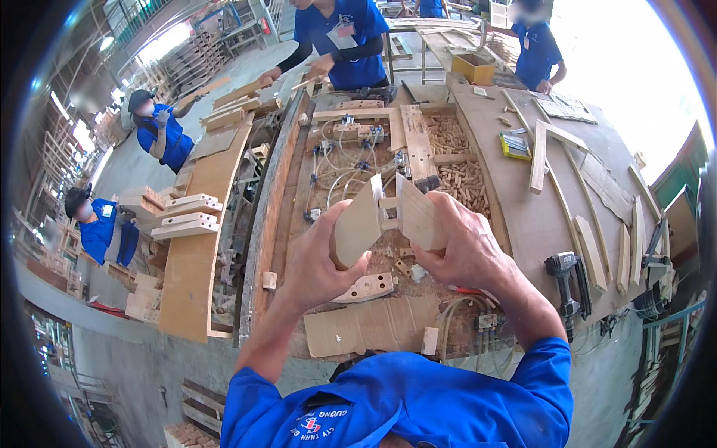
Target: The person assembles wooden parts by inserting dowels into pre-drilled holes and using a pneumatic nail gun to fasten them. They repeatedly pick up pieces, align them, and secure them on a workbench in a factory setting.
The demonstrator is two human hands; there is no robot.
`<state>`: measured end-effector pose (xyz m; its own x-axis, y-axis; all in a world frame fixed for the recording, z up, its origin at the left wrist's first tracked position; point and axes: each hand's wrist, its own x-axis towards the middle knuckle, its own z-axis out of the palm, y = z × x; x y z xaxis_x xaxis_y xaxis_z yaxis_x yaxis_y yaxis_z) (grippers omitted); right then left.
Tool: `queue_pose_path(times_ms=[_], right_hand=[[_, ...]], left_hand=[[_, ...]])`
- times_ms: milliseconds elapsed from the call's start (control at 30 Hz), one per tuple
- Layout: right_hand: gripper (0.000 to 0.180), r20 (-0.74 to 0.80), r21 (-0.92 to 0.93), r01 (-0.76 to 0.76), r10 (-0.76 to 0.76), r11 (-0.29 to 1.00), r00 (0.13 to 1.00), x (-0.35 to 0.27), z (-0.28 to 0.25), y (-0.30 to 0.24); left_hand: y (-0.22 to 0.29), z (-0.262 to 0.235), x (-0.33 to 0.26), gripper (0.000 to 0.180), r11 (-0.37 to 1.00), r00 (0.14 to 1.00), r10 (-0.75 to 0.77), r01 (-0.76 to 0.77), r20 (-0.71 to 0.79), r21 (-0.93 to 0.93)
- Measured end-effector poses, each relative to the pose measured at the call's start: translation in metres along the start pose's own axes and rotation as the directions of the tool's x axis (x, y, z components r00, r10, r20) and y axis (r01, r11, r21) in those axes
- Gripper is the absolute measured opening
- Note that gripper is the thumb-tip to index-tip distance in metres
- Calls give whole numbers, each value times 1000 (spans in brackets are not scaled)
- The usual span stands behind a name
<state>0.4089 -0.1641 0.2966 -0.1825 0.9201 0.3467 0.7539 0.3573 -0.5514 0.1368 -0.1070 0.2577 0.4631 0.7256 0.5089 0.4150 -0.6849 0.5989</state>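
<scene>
My left hand (310, 257) grips a pale wooden block (357, 230) with an angled end. In my right hand (472, 243) is a second pale wooden block (421, 215), slanted the other way. Both are raised over the workbench, their inner faces turned toward each other with a narrow gap between. Small light pieces show in that gap; I cannot tell whether they join the blocks. Below my hands lies a wooden part with dark holes (366, 287), beside a brown cardboard sheet (373, 328).
Pneumatic clamps with clear hoses (347, 160) sit ahead, left of a bin of wooden dowels (463, 183). A cordless drill (562, 280) and long wooden strips (590, 246) lie at right. Several co-workers in blue stand around; one (343, 45) reaches over wooden pieces across the bench.
</scene>
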Motion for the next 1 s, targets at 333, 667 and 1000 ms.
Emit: queue_pose_path(times_ms=[333,667,1000], right_hand=[[61,56,-105,-41,47,994,997,-13,-1,-10],[58,76,-157,-24,37,987,996,-17,-25,-15],[65,93,-40,10,-6,999,996,-17,-51,-4]], left_hand=[[41,-15,5,95,941,988,-48,-5,150,338],[58,-10,24,96,913,978,105,-167,183,373],[65,-18,63,111,990,867,122,-139,484,0]])
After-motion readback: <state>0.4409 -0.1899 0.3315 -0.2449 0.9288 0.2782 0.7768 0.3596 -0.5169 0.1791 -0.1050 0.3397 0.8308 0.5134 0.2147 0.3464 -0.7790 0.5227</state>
